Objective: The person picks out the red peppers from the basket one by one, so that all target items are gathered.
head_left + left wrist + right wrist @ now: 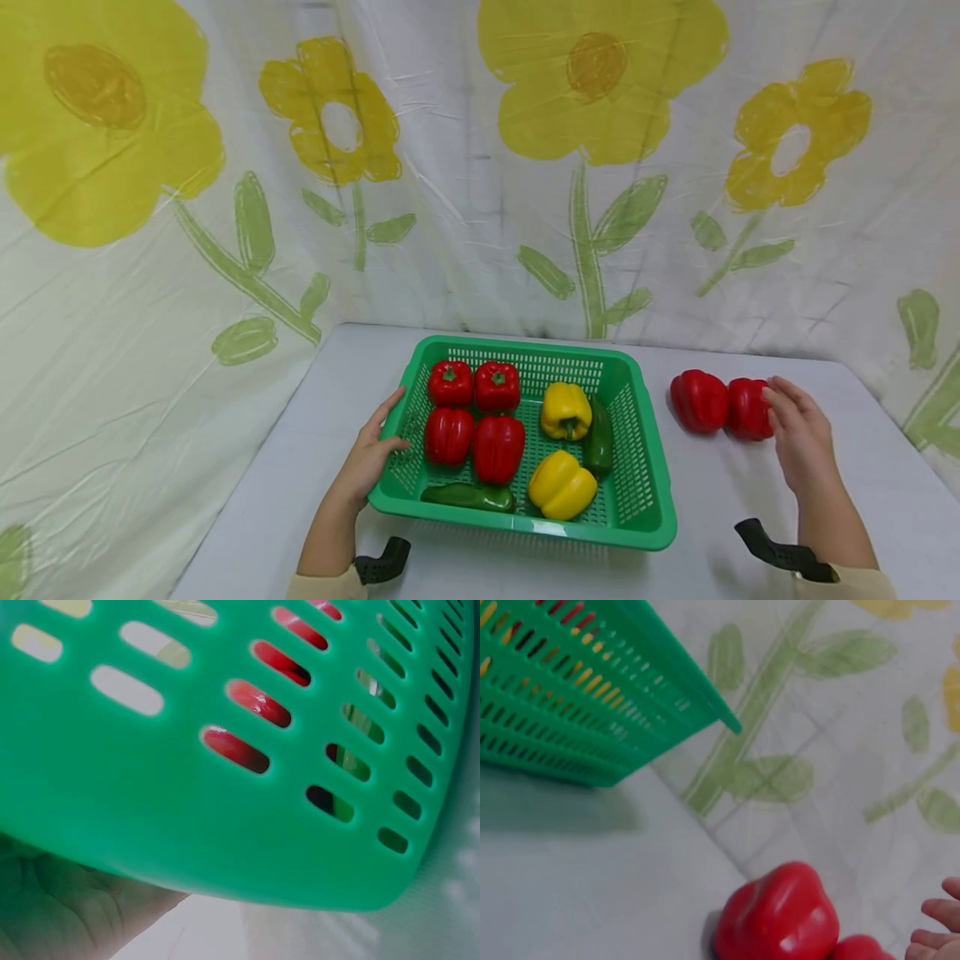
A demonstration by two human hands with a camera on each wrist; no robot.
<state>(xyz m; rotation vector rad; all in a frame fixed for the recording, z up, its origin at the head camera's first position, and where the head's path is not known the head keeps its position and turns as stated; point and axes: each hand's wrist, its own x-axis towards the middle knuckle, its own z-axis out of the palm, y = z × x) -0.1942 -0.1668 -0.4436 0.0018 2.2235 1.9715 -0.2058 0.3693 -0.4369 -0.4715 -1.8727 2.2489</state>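
Observation:
My left hand (367, 454) grips the left rim of a green plastic basket (652, 467), its thumb over the edge; the left wrist view shows part of the hand (82, 907) by the basket's slotted wall (187, 840). Several red bell peppers (498, 450) sit in the basket's left half. Two yellow bell peppers (562, 485) and two long green vegetables (597, 437), cucumber-like, lie there too. On the table to the right are two more red bell peppers (699, 402). Beside the right-hand pepper (748, 408) is my right hand (802, 437), fingers extended and holding nothing.
A white table (292, 467) carries everything. Behind it and at the sides hangs a pale cloth (450, 250) with yellow flowers and green leaves. The basket's right rim stands a short way from the loose peppers.

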